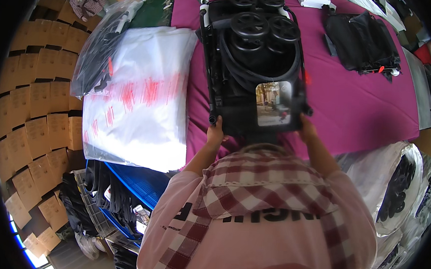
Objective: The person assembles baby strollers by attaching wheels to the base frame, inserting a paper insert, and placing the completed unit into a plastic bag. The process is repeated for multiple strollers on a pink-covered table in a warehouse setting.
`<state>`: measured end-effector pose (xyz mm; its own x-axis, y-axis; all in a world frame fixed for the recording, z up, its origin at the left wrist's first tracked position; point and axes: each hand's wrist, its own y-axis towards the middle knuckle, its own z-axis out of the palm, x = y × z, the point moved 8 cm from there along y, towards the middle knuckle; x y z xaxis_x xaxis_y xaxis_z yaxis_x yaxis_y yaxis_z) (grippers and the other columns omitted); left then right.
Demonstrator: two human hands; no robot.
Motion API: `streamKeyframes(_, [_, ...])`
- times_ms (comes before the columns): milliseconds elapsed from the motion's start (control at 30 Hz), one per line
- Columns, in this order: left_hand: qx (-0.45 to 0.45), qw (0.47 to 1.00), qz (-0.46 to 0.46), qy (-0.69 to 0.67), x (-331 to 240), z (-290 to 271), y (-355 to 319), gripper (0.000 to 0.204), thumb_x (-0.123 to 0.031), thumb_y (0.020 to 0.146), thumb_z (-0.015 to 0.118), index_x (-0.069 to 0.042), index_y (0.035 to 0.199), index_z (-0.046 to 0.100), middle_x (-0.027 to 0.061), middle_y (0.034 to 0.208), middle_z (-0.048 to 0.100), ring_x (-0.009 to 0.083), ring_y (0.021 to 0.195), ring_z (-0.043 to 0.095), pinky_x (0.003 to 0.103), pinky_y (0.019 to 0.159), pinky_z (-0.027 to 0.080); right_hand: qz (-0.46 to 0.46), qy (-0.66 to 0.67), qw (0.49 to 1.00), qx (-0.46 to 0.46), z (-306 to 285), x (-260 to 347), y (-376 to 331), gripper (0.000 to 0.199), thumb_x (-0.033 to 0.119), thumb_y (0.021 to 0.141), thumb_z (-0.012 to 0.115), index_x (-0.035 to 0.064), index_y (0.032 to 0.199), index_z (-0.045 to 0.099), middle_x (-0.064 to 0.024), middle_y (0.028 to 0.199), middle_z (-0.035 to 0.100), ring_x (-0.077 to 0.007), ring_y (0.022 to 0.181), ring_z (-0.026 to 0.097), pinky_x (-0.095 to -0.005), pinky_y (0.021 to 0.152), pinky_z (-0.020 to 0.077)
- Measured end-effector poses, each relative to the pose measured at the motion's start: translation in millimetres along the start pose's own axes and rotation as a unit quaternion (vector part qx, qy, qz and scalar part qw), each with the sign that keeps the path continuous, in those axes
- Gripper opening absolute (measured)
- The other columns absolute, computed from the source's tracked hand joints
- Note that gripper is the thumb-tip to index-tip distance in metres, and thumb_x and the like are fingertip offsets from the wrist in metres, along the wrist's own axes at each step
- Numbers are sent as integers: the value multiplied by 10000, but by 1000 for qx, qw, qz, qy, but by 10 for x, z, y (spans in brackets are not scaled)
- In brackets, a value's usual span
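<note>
A folded black baby stroller (259,63) lies on the magenta cloth-covered table (370,112), its wheels up at the far end. A glossy rectangular card or picture panel (274,103) shows on its near right part. My left hand (216,132) is closed at the stroller's near left corner, just below the end of a frame tube. At the near right corner my right hand (308,130) is closed on the stroller's edge, its fingers partly hidden by it.
Left of the stroller lies a stack of white plastic bags (149,91) with red print, beside a bagged black item (107,49). A folded black item (364,45) is on the right. Cardboard boxes (38,123) line the left; sacks of black parts (397,190) stand right. Another person (88,1) is far left.
</note>
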<state>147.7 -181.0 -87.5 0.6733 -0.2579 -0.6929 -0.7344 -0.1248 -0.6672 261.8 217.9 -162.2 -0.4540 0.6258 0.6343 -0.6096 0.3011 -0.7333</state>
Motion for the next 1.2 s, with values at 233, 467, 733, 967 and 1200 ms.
streamKeyframes(233, [133,979,69,-137,-592,-82,-506,614,-559,904,540,52,880,589,99,600,588,195,436,550,284,466,483,-127,-58,989,-59,428,916,-907,391,421,896,611,52,1019,644,-37,812,652,-152,653,613,-262,594,470])
streamKeyframes(467, [-77,835,440,321,-1072,-261,-1100,736,-239,702,805,-38,1307,437,191,1324,471,309,1198,489,403,930,436,-456,-560,690,-52,776,1458,-1615,826,175,695,795,90,1402,375,-137,1372,458,-303,1225,485,-419,973,426])
streamKeyframes(733, [-96,698,605,370,-1230,-32,-875,621,20,635,673,-29,1235,520,149,1282,534,341,1211,509,435,977,421,-520,-645,557,-54,1013,1558,-1536,553,-2,688,669,95,1225,576,-81,1284,551,-288,1180,522,-406,954,433])
streamKeyframes(967, [-24,744,526,411,-2032,4,-491,304,-39,731,686,-25,1028,623,168,1010,649,342,962,629,407,823,513,-433,-703,564,-16,1348,2115,-1097,296,88,730,693,65,1020,641,-128,1002,660,-337,923,626,-435,805,484])
streamKeyframes(1200, [6,848,444,289,-2325,-33,-134,315,-190,770,739,-53,1030,624,166,878,664,365,876,637,427,780,504,-353,-638,685,7,1503,2551,-773,354,184,758,740,16,1050,630,-183,912,676,-345,854,647,-409,759,504])
